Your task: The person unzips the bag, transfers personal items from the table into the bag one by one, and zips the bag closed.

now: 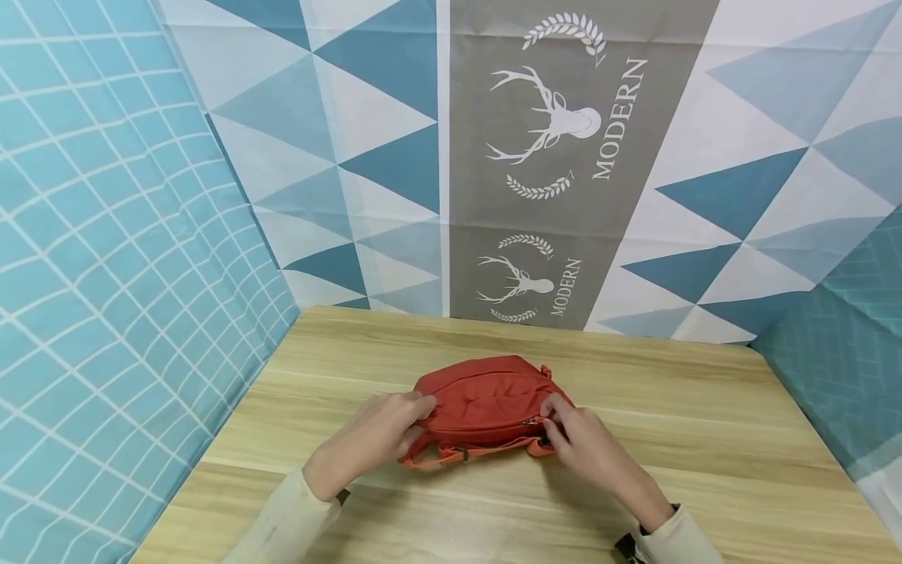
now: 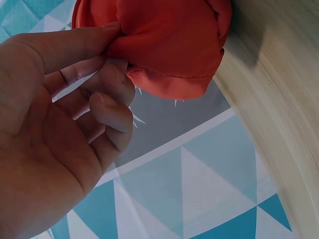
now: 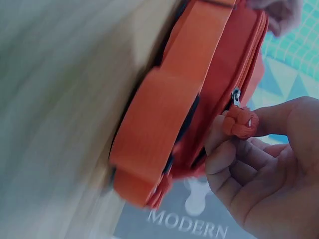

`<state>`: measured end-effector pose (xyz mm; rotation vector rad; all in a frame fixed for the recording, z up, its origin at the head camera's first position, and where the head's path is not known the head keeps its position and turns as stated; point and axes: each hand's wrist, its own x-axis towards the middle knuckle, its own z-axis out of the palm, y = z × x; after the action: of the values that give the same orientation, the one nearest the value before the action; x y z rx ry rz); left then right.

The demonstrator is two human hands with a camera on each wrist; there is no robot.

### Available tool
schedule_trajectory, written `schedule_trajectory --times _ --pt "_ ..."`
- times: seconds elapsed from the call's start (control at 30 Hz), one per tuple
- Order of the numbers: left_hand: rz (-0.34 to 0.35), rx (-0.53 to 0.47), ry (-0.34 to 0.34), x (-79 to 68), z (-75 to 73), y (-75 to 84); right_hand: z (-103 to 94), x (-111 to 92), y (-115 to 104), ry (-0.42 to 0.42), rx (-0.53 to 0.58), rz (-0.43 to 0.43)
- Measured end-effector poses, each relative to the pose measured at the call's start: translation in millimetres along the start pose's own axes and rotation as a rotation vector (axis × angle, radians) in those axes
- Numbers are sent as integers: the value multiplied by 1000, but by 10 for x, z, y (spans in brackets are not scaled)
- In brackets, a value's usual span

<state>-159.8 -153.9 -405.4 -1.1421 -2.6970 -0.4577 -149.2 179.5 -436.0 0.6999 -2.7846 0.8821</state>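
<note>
A red waist bag point(image 1: 486, 395) lies on the wooden table, with an orange strap point(image 3: 154, 119) along its near side. My left hand point(image 1: 384, 431) grips the bag's left end; in the left wrist view the thumb and forefinger pinch a fold of the red fabric point(image 2: 164, 40). At the right end, my right hand point(image 1: 581, 442) pinches a knotted orange zipper pull point(image 3: 241, 123). The metal zipper slider point(image 3: 236, 95) sits just above that knot in the right wrist view. A dark gap shows along the zipper beneath the slider.
The wooden table point(image 1: 705, 439) extends around the bag on all sides. Behind it hangs a cloth with triangles and deer prints point(image 1: 528, 157). A blue checked cloth point(image 1: 106, 235) borders the left side, and a teal one point(image 1: 831, 376) the right.
</note>
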Motion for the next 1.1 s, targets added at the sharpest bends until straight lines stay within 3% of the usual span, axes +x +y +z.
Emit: schedule_trajectory --times 0.2,0.63,0.93,1.1 --pt "-24 12 -6 -23 -42 -74 -53 28 164 6 -22 89" --pt "-54 54 28 11 -14 -188 -122 47 455 12 -129 135" --pt "-140 173 0 91 181 -336 98 68 382 72 -97 129" --pt "-165 165 39 163 259 -501 231 332 324 93 -99 117"
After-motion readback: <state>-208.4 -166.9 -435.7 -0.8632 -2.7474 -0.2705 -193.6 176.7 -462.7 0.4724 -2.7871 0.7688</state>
